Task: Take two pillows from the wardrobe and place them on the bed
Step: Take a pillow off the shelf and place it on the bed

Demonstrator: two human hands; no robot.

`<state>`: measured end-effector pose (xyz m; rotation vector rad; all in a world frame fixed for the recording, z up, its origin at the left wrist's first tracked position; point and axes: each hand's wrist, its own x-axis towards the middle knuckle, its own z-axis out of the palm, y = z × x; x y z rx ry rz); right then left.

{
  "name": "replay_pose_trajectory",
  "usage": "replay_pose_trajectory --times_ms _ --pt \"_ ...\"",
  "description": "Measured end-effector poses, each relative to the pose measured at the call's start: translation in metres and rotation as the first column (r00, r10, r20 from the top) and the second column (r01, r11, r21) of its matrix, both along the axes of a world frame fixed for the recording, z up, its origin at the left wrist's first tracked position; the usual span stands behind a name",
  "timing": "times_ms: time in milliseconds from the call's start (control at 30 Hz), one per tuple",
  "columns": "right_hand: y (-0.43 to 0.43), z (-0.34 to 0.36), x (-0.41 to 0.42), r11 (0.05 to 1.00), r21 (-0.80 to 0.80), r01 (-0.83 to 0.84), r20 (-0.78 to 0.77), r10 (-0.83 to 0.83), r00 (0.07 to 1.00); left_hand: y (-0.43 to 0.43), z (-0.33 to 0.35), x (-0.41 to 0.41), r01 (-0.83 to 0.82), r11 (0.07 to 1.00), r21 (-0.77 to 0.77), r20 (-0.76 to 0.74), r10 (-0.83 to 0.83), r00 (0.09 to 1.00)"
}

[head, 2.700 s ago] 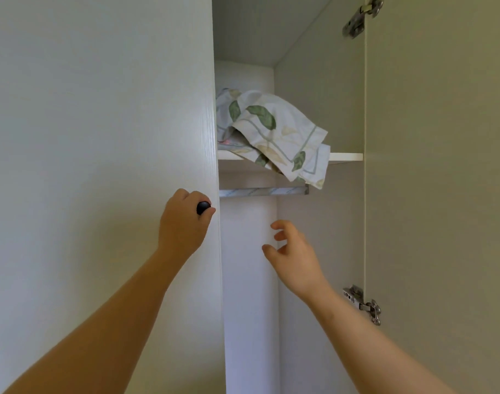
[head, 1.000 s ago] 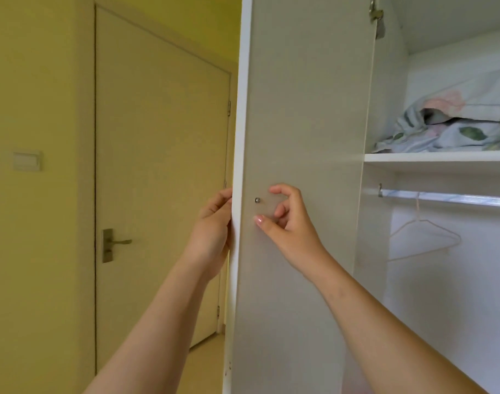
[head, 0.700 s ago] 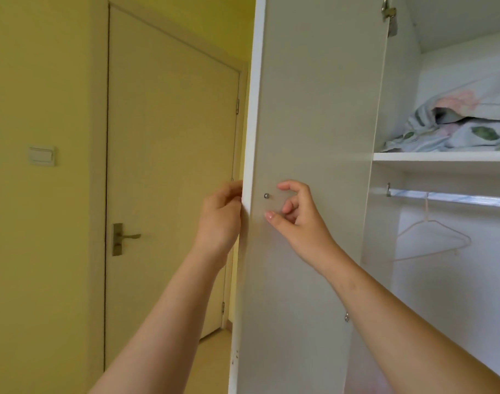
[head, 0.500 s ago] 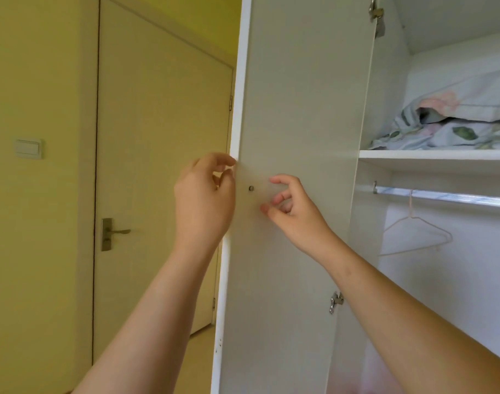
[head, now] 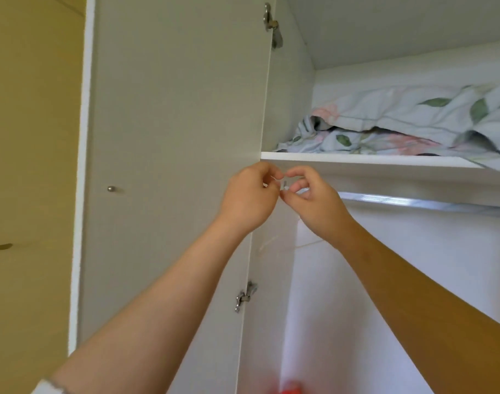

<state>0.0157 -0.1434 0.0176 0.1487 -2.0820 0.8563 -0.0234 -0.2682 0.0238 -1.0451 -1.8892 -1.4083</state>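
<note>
Wardrobe door [head: 172,137] swung open at left, hanging rail [head: 414,201] under the shelf [head: 371,160] where both leaf-print pillows [head: 399,123] lie stacked; left hand [head: 250,196] and right hand [head: 314,200] raised just below the shelf edge, fingertips curled together, pinching something too small to identify.

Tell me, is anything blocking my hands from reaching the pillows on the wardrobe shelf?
Nothing visible does. The wardrobe door is swung open, and the pillows lie exposed on the shelf. Both the left hand and right hand are just below the shelf edge.
</note>
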Motion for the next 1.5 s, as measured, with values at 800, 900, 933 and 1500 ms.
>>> replay_pose_trajectory --times_ms 800,900,933,1500 --pt "0.235 0.133 0.052 0.486 0.304 0.819 -0.36 -0.738 0.571 0.287 0.132 -0.059 0.162 0.987 0.019 -0.374 -0.143 0.916" --pt "0.259 0.159 0.04 0.326 0.276 0.904 -0.41 -0.811 0.417 0.313 0.153 -0.077 0.126 0.992 -0.008 -0.438 -0.117 0.892" --pt "0.267 0.165 0.037 0.275 0.267 0.924 -0.424 -0.827 0.369 0.321 0.16 -0.084 0.099 0.995 -0.025 -0.472 -0.099 0.876" --pt "0.355 0.193 0.034 -0.124 0.357 0.926 -0.337 -0.941 0.004 0.43 0.231 -0.07 -0.018 0.899 -0.438 -0.514 -0.234 0.825"
